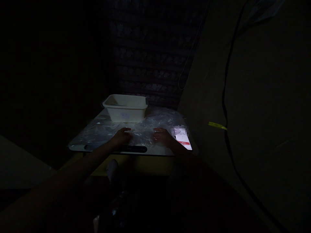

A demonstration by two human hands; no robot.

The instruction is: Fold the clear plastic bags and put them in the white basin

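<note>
Clear plastic sheeting lies crumpled over a small white table. Over its front part is my left hand, fingers apart and pointing right, with nothing seen in it. My right hand faces it from the other side of a gap, its fingers also spread and holding nothing visible. Whether the fingertips touch the plastic is too dark to tell. Behind my left hand stands a white rectangular tub. Just right of my right hand lies a phone with its screen lit.
A dark patterned curtain hangs behind the table. On the right, a black cable with a yellow tag runs down a wall. A dark slot is at the table's front edge.
</note>
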